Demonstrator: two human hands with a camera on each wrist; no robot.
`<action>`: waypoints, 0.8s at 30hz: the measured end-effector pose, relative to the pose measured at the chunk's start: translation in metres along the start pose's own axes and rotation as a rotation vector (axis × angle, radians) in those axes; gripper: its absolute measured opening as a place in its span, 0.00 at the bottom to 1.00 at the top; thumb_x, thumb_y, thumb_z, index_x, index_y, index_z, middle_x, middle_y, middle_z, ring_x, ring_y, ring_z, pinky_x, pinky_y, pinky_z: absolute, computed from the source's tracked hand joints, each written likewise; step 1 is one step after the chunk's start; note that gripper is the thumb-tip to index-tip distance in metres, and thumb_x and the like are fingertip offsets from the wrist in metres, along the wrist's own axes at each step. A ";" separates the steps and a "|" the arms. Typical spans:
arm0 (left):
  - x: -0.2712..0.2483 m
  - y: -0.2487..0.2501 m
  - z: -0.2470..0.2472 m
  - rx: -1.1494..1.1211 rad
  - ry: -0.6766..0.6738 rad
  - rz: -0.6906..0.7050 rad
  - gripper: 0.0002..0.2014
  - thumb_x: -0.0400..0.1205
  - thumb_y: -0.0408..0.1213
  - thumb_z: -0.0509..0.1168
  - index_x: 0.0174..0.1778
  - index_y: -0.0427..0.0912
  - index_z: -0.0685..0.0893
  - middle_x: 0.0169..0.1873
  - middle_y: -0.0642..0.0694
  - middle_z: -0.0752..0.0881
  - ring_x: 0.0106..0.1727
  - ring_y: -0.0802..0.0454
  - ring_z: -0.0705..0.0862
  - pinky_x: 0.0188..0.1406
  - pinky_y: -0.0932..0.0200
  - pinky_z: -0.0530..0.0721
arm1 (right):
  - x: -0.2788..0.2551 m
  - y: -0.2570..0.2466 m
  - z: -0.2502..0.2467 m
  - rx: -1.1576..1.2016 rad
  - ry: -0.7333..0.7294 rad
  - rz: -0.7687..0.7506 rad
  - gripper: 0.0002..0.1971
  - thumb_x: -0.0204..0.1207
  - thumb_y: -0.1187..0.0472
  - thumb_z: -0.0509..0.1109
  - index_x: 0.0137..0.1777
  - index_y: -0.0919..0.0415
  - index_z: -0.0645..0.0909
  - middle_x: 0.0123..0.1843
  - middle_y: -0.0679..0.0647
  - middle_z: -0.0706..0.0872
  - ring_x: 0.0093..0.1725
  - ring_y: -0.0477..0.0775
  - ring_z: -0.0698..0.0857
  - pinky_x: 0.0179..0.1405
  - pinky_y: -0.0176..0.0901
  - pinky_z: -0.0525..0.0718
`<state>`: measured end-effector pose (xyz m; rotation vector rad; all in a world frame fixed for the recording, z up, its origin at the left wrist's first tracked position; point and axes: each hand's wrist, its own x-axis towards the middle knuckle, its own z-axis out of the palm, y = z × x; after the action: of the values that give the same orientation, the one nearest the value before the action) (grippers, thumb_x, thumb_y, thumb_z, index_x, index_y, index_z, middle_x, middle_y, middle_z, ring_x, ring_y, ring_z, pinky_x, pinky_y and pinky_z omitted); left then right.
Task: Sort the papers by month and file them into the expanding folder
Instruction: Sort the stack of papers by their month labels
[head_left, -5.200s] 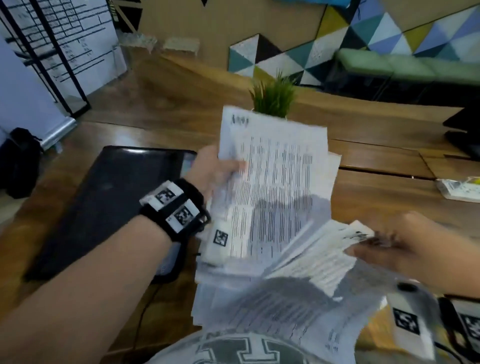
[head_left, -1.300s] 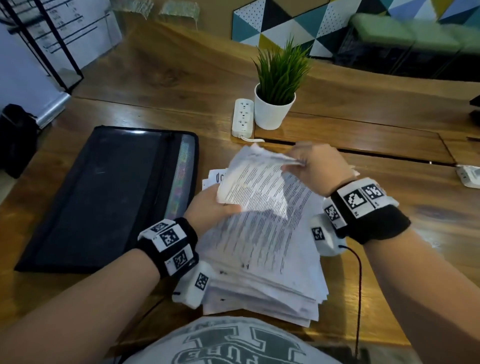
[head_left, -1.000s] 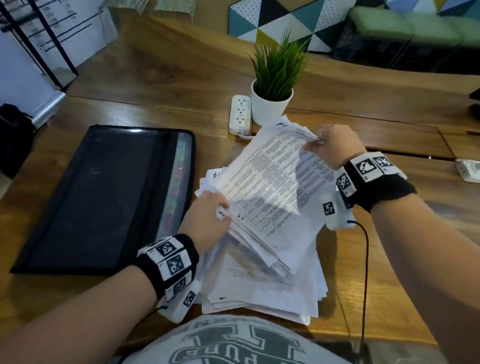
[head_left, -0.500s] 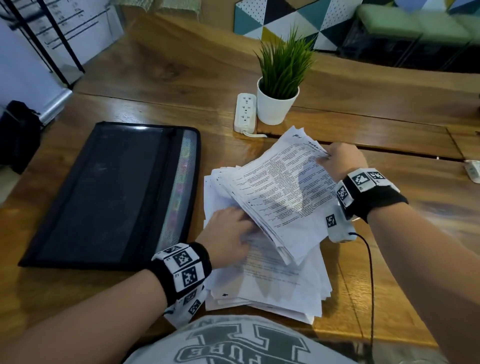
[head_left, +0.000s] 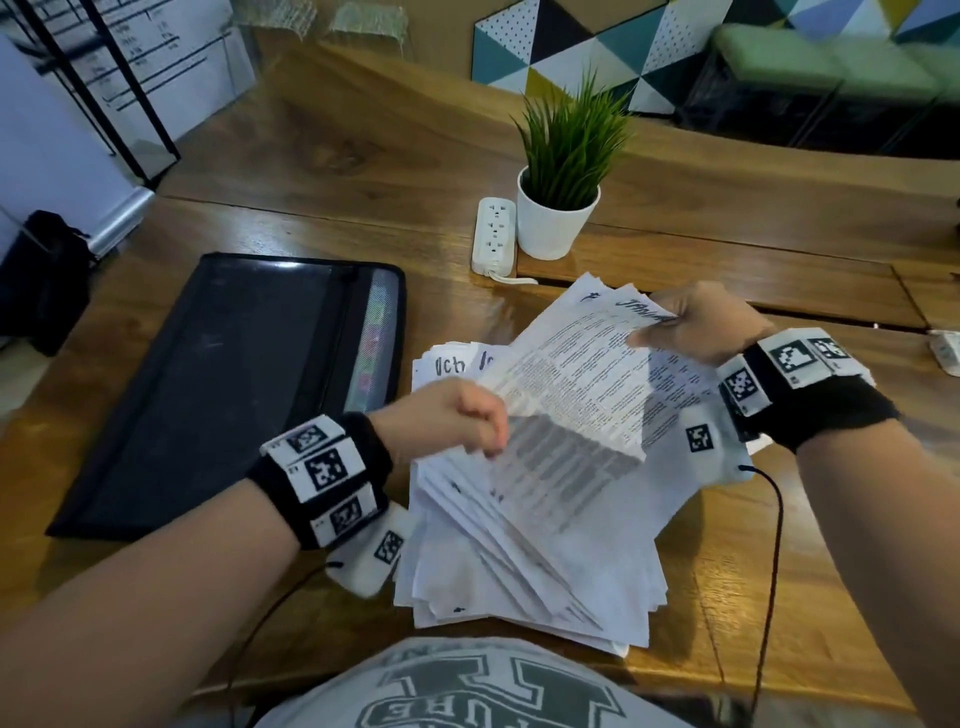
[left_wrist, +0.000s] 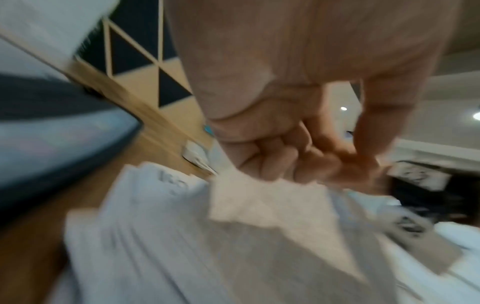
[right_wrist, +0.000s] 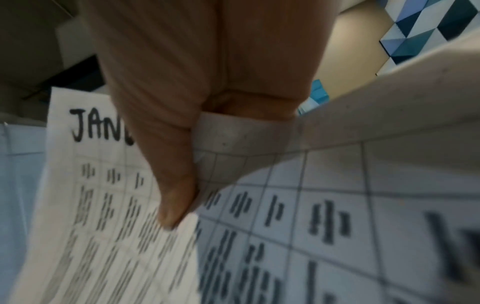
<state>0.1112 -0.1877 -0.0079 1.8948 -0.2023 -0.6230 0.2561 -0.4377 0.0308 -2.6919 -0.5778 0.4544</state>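
Note:
A thick, fanned stack of printed papers (head_left: 530, 551) lies on the wooden table in front of me. Its upper bundle (head_left: 582, 379) is lifted and tilted. My right hand (head_left: 675, 325) pinches the bundle's far corner; in the right wrist view the thumb (right_wrist: 176, 195) presses on a sheet with "JAN" handwritten on it (right_wrist: 85, 127). My left hand (head_left: 470, 421) is curled at the bundle's left edge. The blurred left wrist view shows its fingertips (left_wrist: 324, 164) pinching a sheet corner (left_wrist: 270, 201). The black expanding folder (head_left: 223, 384) lies flat to the left, its coloured tabs showing along its right side.
A potted green plant (head_left: 558, 208) and a white power strip (head_left: 493, 234) stand beyond the papers. A small white object (head_left: 945, 353) sits at the right edge. Wrist-camera cables (head_left: 769, 571) trail over the table's near edge.
My left hand has come off the lower stack and now curls on the left edge of the lifted bundle. The right hand keeps its hold on the far corner.

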 end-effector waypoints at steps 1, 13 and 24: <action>0.004 -0.005 -0.006 -0.017 0.142 -0.015 0.09 0.77 0.25 0.64 0.33 0.40 0.84 0.27 0.57 0.82 0.29 0.69 0.78 0.33 0.74 0.74 | 0.000 -0.003 -0.005 -0.024 -0.034 -0.007 0.11 0.70 0.55 0.76 0.48 0.62 0.88 0.45 0.58 0.90 0.46 0.59 0.88 0.49 0.58 0.86; 0.047 -0.061 -0.008 0.244 0.452 -0.340 0.06 0.78 0.36 0.66 0.37 0.39 0.84 0.37 0.44 0.84 0.43 0.45 0.80 0.38 0.60 0.72 | -0.028 -0.069 0.053 -0.433 -0.169 -0.186 0.13 0.82 0.53 0.61 0.62 0.53 0.80 0.57 0.50 0.82 0.51 0.53 0.82 0.45 0.39 0.77; 0.038 -0.068 -0.003 -0.157 0.530 -0.124 0.06 0.76 0.23 0.69 0.47 0.33 0.85 0.35 0.48 0.89 0.33 0.59 0.81 0.38 0.63 0.82 | -0.046 -0.031 0.116 -0.047 0.170 -0.355 0.05 0.67 0.70 0.75 0.41 0.62 0.87 0.61 0.67 0.82 0.63 0.69 0.80 0.64 0.62 0.78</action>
<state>0.1350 -0.1741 -0.0807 1.8587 0.2989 -0.1924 0.1624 -0.4012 -0.0490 -2.5592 -0.9987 0.1168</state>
